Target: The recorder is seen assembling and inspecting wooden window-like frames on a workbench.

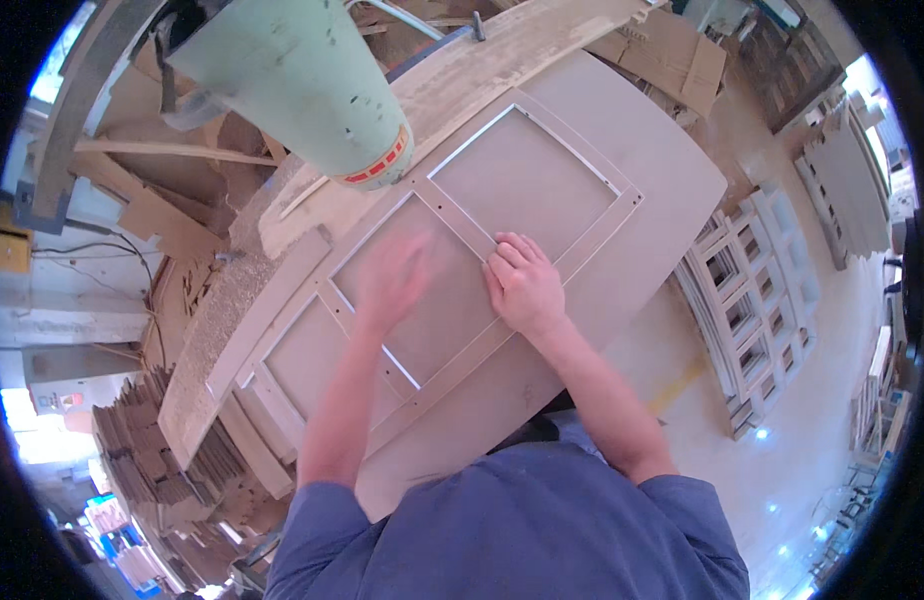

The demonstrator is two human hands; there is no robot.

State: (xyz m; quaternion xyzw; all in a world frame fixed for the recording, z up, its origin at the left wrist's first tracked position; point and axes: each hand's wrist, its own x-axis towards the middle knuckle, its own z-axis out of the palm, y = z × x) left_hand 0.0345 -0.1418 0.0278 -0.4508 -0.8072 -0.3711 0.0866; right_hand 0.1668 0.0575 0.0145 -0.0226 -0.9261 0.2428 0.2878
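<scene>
A beige panel frame lies at a slant across a large flat board. Crossbars divide it into several rectangular openings. Thin white strips run along some inner edges, and small dark holes dot the frame's joints. My right hand rests on a crossbar by the upper opening, fingers curled and pressed together. Whatever lies under those fingertips is hidden. Over the middle opening, my left hand is smeared by motion, so its fingers and anything in them cannot be made out.
A pale green machine column hangs over the far left of the frame. Behind the work runs a long wooden plank. White slatted frames are stacked on the floor at the right. Brown boards are piled at the lower left.
</scene>
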